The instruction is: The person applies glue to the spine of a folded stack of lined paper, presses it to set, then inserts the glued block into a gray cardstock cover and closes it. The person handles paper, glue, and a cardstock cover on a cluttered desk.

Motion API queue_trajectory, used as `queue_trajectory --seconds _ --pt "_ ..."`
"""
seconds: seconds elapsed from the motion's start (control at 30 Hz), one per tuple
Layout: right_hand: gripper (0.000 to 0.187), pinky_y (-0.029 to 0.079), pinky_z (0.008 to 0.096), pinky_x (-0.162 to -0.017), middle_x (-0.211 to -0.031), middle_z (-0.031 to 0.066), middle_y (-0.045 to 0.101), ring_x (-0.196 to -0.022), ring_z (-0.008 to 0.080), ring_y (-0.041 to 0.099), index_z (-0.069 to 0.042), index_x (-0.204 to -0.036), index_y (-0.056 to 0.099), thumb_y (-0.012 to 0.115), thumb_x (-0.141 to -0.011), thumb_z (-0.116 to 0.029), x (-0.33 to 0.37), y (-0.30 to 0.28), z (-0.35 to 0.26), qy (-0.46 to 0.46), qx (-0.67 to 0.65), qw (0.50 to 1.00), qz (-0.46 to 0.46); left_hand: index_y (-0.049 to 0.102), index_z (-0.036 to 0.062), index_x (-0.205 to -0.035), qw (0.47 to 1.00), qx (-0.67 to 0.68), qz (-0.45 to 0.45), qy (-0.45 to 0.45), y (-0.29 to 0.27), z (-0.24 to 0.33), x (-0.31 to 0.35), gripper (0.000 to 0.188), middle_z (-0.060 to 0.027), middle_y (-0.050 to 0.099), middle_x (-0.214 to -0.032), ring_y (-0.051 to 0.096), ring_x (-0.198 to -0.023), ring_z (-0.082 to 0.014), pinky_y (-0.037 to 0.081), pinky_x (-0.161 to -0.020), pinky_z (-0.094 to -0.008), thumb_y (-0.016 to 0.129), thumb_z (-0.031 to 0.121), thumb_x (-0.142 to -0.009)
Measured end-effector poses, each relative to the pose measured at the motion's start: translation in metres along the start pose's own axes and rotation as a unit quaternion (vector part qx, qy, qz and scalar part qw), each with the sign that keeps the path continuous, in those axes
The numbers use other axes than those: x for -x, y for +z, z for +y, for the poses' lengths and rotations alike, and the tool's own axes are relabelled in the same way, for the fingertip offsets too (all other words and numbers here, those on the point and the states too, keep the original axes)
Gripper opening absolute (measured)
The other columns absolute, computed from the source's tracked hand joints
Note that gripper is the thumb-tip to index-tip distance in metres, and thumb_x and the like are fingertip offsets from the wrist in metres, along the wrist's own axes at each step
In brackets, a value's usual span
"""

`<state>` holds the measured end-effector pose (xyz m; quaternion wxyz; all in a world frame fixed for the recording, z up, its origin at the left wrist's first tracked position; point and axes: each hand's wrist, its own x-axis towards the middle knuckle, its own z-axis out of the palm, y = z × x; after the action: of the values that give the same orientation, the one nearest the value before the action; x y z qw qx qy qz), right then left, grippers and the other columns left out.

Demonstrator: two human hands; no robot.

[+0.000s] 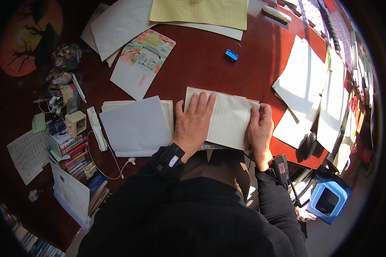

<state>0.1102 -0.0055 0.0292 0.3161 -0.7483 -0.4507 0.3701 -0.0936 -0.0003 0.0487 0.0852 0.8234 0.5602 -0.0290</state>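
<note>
Head view: pressing flat with left hand (194,124), fingers spread, on a cream lined paper sheet (227,120) at the near edge of the dark red wooden surface (210,64); right hand (260,128) pinching its right edge. Probably mid-crease; next calls for firm, even smoothing.

Red-brown desk (210,64) under papers (135,124), blue eraser (231,55)

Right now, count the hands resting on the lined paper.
2. The left hand lies flat on the lined paper's left part; the right hand grips its right edge. No other hands show.
</note>
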Motion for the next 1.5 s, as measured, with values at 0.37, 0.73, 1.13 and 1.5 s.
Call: queue_trajectory --seconds 0.37,0.73,1.13,1.5 --pt "0.014 0.050 0.0314 -0.065 -0.081 0.0148 0.065 -0.068 0.0223 0.062 0.001 -0.105 0.055 0.057 -0.101 -0.013 -0.001 0.002 0.003 -0.027 -0.013 0.999 0.014 0.045 0.0126 -0.148 1.000 0.009 0.003 -0.001 -0.003 0.004 0.000 0.063 -0.0167 0.044 -0.139 0.042 -0.129 -0.0327 0.031 -0.103 -0.0529 0.058 0.009 -0.087" --pt "0.016 0.049 0.0279 -0.071 -0.086 0.0116 0.065 -0.076 0.0146 0.059 0.002 -0.107 0.054 0.057 -0.102 -0.013 0.000 0.000 -0.003 0.021 -0.021 1.000 -0.006 0.035 0.0082 -0.153 0.999 -0.035 -0.021 0.032 -0.006 0.012 -0.004 0.065 -0.0131 0.040 -0.145 0.038 -0.134 -0.0281 0.028 -0.106 -0.0505 0.060 0.022 -0.094" --pt "0.012 0.047 0.0260 -0.063 -0.077 0.0082 0.063 -0.067 0.0112 0.056 0.000 -0.107 0.055 0.057 -0.102 -0.011 0.001 0.000 -0.004 0.022 -0.043 0.999 -0.005 0.031 0.0138 -0.155 0.999 -0.022 -0.035 0.008 0.005 0.018 -0.003 0.068 -0.0116 0.038 -0.145 0.036 -0.135 -0.0285 0.026 -0.108 -0.0500 0.060 0.028 -0.095" --pt "0.013 0.045 0.0238 -0.059 -0.072 0.0039 0.060 -0.064 0.0075 0.053 -0.001 -0.107 0.055 0.058 -0.101 -0.012 0.001 -0.001 -0.003 0.033 -0.055 0.998 -0.007 0.033 0.0132 -0.154 0.998 0.038 -0.033 0.031 0.000 0.023 -0.006 0.070 -0.0096 0.036 -0.147 0.032 -0.138 -0.0262 0.025 -0.112 -0.0468 0.063 0.031 -0.094"
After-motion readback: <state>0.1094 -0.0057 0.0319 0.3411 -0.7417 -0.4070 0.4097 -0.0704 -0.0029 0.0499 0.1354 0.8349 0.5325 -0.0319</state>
